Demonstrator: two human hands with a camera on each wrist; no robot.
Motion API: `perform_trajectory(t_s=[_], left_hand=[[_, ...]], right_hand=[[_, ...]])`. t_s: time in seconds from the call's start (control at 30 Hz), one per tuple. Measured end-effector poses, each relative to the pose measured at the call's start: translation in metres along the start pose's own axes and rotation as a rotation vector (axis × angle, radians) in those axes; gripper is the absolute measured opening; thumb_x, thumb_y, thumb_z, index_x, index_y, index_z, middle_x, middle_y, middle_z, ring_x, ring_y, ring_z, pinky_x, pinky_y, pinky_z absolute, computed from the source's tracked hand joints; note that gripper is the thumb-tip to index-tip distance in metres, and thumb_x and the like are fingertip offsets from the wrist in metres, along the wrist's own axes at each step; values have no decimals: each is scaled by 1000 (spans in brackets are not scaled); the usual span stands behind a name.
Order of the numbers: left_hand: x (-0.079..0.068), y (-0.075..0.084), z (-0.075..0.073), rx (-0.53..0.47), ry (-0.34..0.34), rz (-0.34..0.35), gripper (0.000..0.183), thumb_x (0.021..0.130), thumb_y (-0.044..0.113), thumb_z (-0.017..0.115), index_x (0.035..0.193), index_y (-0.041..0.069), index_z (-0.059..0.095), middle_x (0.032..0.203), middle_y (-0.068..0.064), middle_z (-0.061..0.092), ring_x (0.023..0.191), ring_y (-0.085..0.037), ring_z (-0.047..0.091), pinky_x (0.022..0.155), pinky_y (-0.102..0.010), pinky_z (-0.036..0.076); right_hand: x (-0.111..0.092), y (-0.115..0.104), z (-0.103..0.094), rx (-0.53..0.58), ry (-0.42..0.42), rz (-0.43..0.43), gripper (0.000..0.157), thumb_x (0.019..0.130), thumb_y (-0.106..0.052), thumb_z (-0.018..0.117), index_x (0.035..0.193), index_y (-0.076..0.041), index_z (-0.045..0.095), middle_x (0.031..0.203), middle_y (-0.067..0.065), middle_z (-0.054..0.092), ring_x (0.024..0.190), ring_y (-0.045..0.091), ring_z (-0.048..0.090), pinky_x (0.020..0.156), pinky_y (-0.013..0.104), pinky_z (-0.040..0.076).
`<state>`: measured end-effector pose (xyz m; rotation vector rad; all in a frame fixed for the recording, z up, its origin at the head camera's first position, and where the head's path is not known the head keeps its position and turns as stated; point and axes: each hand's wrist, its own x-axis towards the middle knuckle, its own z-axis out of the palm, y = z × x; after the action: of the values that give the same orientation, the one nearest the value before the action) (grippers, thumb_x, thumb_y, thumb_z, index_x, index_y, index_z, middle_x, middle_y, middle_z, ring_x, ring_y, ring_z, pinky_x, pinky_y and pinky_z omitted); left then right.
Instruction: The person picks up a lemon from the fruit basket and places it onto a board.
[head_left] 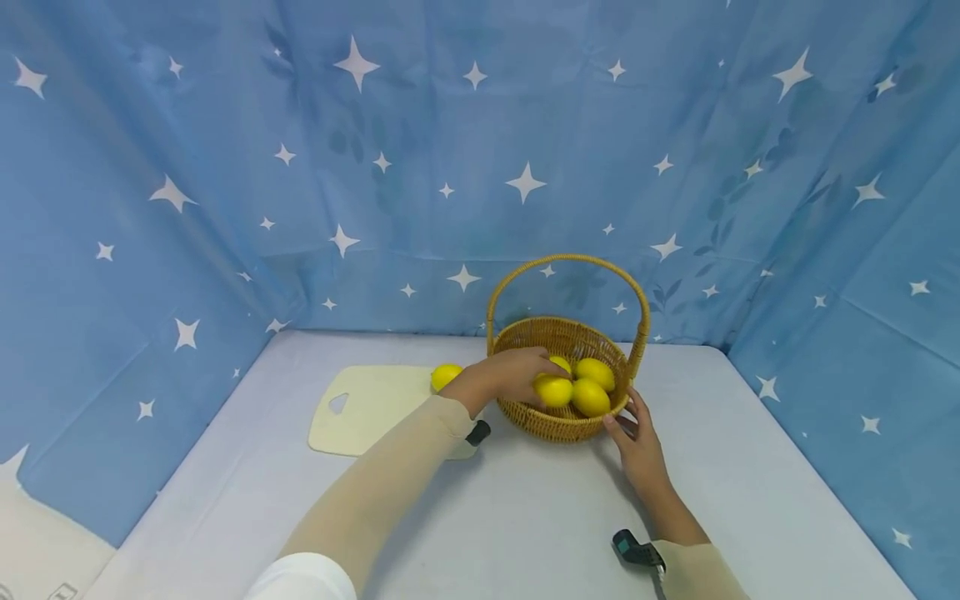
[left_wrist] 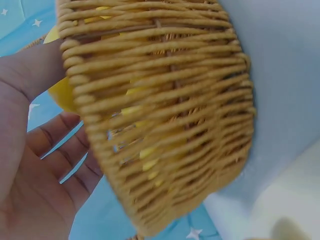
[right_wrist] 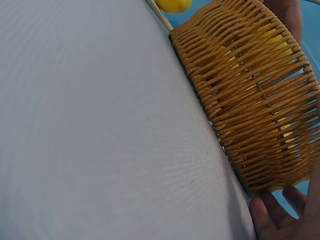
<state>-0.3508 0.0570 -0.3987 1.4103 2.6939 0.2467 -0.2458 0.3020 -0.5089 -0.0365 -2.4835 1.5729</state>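
A wicker basket (head_left: 551, 429) with a tall arched handle (head_left: 570, 257) stands at the back of the table and holds several lemons (head_left: 590, 398). My left hand (head_left: 510, 375) reaches over its left rim and grips a lemon (head_left: 553, 390) inside it. In the left wrist view that lemon (left_wrist: 62, 95) shows between thumb and fingers, partly hidden by the woven wall (left_wrist: 160, 100). On the basket's right side, my right hand (head_left: 641, 450) holds the outer wall, thumb toward the front. The right wrist view has its fingertips (right_wrist: 260, 207) at the basket's lower edge.
Left of the basket lies a cream cutting board (head_left: 367, 408) with a handle hole. One lemon (head_left: 447, 377) rests on its far right part, beside my left forearm. A blue curtain (head_left: 420, 208) with white stars hangs behind and along the sides of the white table (head_left: 525, 517).
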Motion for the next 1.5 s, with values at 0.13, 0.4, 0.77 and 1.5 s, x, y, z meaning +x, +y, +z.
perform_trajectory(t_s=[0.13, 0.4, 0.77, 1.5], left_hand=[[-10, -2, -2, -7, 26, 7, 62, 83, 37, 78, 140, 32, 54, 124, 4, 50, 104, -10, 51, 92, -29, 44], [-30, -3, -11, -28, 90, -5, 59, 82, 32, 80, 137, 29, 58, 116, 6, 48, 98, -10, 50, 85, -28, 46], [-61, -10, -24, 49, 140, 7, 60, 83, 34, 79, 138, 27, 57, 122, 4, 49, 102, -12, 52, 83, -28, 47], [-125, -39, -21, 88, 173, -91, 58, 81, 32, 81, 135, 32, 59, 104, 7, 49, 83, -9, 47, 70, -24, 44]], right_hand=[[-3, 0, 0, -11, -3, 16, 78, 99, -45, 54, 157, -33, 3, 156, 19, 21, 134, 42, 36, 101, 62, 35], [-6, 2, 3, 1, -7, 15, 79, 98, -47, 54, 157, -32, 4, 155, 20, 21, 134, 42, 36, 101, 61, 35], [-6, 0, 2, 14, -17, 4, 79, 99, -43, 55, 158, -30, 4, 155, 20, 21, 134, 43, 35, 100, 62, 35], [0, -3, -1, -1, -11, 0, 79, 99, -44, 54, 157, -31, 2, 155, 20, 20, 135, 43, 34, 101, 62, 34]])
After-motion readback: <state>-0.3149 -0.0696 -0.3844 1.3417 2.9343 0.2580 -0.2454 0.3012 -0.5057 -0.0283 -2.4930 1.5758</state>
